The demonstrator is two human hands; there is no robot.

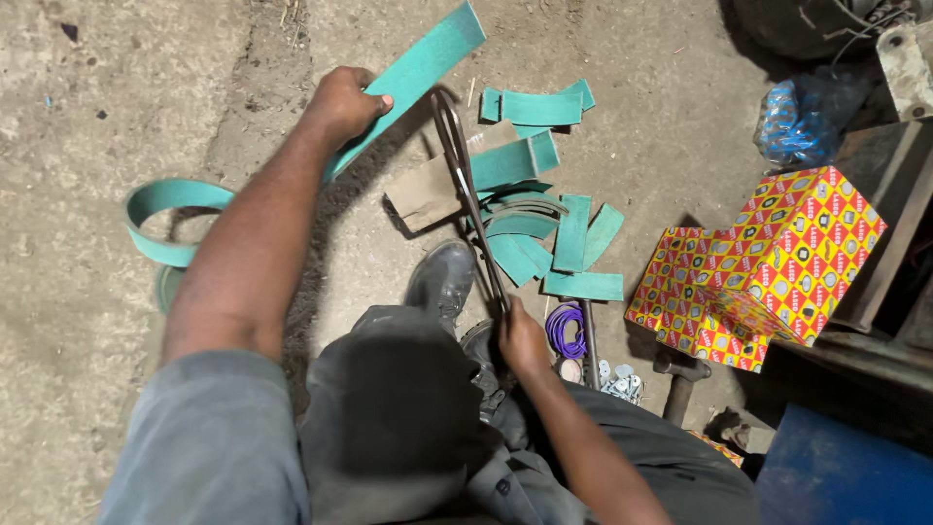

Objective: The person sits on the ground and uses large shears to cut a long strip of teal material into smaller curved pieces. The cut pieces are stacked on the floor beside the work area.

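Over the dirt floor (117,87), the left hand (342,102) is gripping the long green strip (428,58) while the right hand (522,335) is clenching the big shears (466,185) — a slipping, bending strip could be skewing the cut — or nicking fingers.

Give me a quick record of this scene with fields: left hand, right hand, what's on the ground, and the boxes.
left hand: grips a long green strip
right hand: holds the handles of large shears
shears: blades at the strip
ground: bare dirt; cut green pieces piled ahead
boxes: red and yellow patterned, at right
shoe: dark, near the pile
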